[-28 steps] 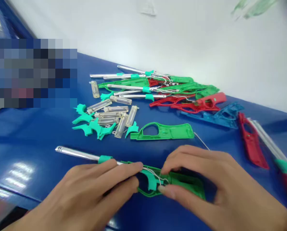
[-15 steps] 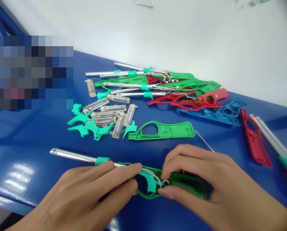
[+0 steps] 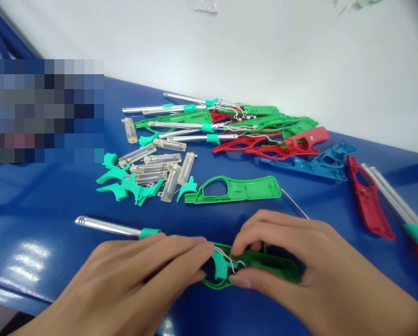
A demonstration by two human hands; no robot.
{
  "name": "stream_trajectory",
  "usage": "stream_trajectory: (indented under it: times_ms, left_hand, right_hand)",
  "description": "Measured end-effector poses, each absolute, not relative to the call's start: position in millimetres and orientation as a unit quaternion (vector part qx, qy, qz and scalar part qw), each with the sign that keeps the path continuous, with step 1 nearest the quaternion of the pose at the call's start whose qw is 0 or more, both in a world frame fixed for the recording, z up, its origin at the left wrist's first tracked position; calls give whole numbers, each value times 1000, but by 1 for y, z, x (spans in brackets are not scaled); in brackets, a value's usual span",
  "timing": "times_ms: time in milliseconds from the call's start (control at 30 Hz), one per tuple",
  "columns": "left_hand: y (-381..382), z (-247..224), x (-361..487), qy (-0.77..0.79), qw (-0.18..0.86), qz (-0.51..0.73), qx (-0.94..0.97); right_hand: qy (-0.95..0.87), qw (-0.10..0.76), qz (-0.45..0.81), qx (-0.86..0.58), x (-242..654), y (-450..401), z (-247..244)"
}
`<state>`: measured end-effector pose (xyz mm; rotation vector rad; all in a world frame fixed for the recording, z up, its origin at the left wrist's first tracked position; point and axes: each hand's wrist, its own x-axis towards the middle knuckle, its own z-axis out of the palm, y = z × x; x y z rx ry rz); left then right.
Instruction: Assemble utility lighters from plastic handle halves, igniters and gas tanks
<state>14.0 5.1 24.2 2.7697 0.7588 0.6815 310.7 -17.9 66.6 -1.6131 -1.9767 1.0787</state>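
Between my hands at the front is a green lighter handle half [image 3: 277,267], its hollow side up. A silver metal tube [image 3: 107,227] with a teal collar [image 3: 150,233] runs out of it to the left. My left hand [image 3: 149,275] is closed over the handle's front end where the tube enters, hiding that joint. A teal trigger [image 3: 220,266] sits in the handle, with white wires [image 3: 226,254] passing over it. My right hand [image 3: 282,261] grips the handle's edges between thumb and fingers, right beside the wire ends.
Behind lie another green handle half [image 3: 251,187], loose teal triggers [image 3: 114,174] and several clear fuel tanks [image 3: 172,182]. Farther back are wired tubes [image 3: 180,126] among green and red halves. A blue half [image 3: 326,168], a red half [image 3: 368,203] and a thin rod [image 3: 294,203] lie rightward.
My left fingers have slid a little to the right along the handle, over the wires and the trigger's top. My right hand stays nearly in place.
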Motion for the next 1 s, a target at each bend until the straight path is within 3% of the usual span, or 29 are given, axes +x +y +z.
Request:
stream_trajectory:
  times_ms: [633,1000]
  left_hand:
    - [18,32,48,265,104,232,930]
    - [22,27,45,288,185,173,924]
  right_hand:
    - [-724,201,367,-549,304,-13,66]
    - [-736,194,366,-536,307,-15,64]
